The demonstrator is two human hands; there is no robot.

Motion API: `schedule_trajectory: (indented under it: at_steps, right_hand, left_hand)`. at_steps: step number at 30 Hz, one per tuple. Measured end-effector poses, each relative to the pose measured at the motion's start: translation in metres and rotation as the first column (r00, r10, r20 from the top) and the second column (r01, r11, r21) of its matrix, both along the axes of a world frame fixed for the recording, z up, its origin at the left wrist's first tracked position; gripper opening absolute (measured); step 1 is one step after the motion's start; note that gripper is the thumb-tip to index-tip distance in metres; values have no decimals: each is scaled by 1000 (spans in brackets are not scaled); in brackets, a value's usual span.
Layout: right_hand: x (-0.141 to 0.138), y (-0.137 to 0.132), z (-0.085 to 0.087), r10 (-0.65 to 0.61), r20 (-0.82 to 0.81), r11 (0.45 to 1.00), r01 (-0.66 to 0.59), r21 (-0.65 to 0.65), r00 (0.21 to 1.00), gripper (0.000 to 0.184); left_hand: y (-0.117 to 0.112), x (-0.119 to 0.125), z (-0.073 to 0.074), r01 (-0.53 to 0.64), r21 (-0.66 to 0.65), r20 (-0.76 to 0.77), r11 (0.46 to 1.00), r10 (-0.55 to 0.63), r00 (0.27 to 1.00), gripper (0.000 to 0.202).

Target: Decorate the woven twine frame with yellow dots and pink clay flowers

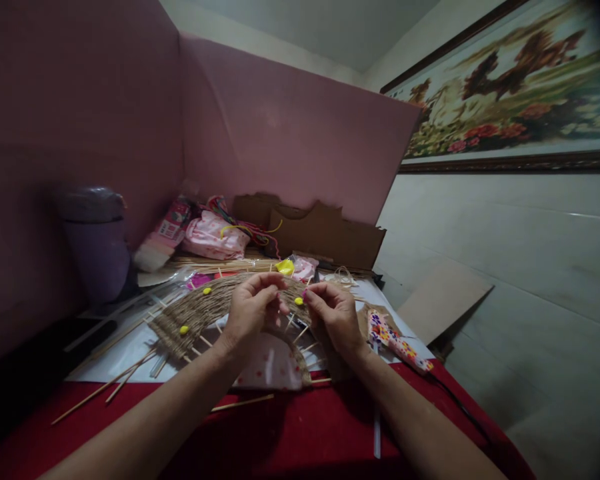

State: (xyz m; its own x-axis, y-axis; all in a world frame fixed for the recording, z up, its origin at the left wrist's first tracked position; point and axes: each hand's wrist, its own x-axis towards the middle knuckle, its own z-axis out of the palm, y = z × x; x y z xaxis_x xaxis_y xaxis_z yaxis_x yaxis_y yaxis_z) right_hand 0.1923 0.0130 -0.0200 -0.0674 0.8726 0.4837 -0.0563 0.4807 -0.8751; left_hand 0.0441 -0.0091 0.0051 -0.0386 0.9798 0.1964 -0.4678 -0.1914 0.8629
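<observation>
A fan-shaped piece of woven jute twine on wooden skewers (195, 313) lies on the table, with small yellow beads on some skewer tips. My left hand (253, 310) pinches at the weave's upper edge, fingers closed. My right hand (333, 313) is close beside it, fingers pinched at the same spot on the weave. What the fingertips hold there is too small to make out. A pink dotted half-disc (270, 367) forms the fan's centre below my hands.
A floral-patterned glue gun (397, 343) lies right of my right hand, its cord trailing off. Loose skewers (105, 387) rest on the red cloth (280, 440). A purple flask (97, 240) stands at left. Cardboard pieces (325, 233), pink bags and a skewer bundle sit behind.
</observation>
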Motion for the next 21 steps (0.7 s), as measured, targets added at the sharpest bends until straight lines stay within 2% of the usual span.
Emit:
schedule_trajectory:
  at_steps: [4,7,9,11,14,18,21]
  right_hand:
    - [1,-1,-4,-25,68,987,14,158,997,11]
    - [3,-2,-4,-106,106,938,64,340,989,4]
    - [4,-4,-3,-140,163,896,55,441,977,9]
    - [5,-6,-2,-147,239,866,8,501,960,17]
    - [5,-9,0,-110,295,860,-58,506,949,26]
    - [5,-9,2,-68,257,879,-64,472,964,27]
    - [6,-8,2,84,207,930,-151,336,975,25]
  left_hand:
    - [-3,6,-4,154,-95,-53,984,-159,986,21]
    - [-5,10,-7,307,-125,-92,943,-319,943,29]
    - [-5,11,-8,347,-124,-86,929,-359,929,31]
    - [-5,10,-9,336,-121,-53,934,-344,938,31]
    - [-3,7,-10,314,-108,-17,943,-318,948,28]
    - [-1,4,-10,325,-85,0,942,-326,945,26]
    - [1,3,-10,299,-82,2,951,-300,954,28]
